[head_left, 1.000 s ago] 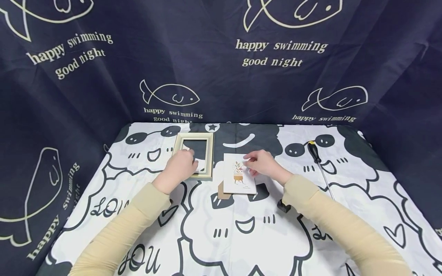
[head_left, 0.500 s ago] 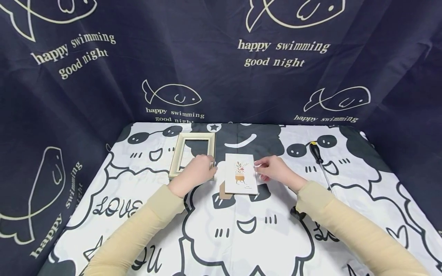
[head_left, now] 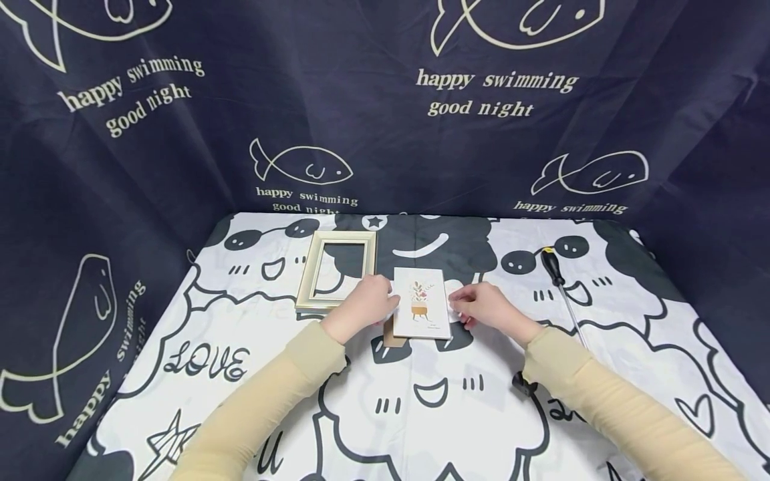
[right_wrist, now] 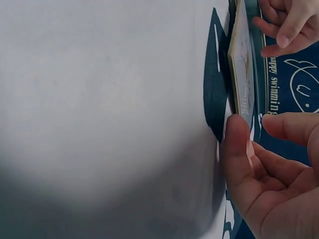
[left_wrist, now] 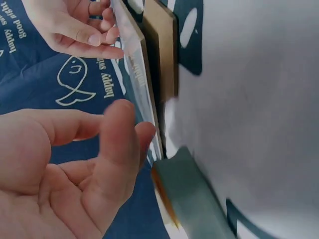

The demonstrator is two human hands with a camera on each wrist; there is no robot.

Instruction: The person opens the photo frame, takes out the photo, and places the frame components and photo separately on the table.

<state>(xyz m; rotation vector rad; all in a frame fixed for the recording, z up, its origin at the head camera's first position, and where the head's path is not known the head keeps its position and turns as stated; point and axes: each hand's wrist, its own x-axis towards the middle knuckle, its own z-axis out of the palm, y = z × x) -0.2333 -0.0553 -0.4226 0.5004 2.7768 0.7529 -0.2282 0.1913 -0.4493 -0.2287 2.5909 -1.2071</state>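
Note:
A white picture printed with a potted plant lies flat in the middle of the table, overlapping a brown backing board that shows at its lower left. My left hand is by the picture's left edge with loosely bent fingers and nothing between them. At the right edge is my right hand; in the right wrist view, a fingertip sits right at the picture's edge while the thumb and fingers stay apart. Just left of my left hand lies a cream picture frame, its lower right corner partly hidden by that hand.
To the right lies a long screwdriver with a black and yellow handle. A small black object is partly covered by my right sleeve. A dark blue curtain hangs behind the table.
My left hand has moved right, from over the frame to the picture's left edge. My right hand has drawn back from over the picture to its right edge.

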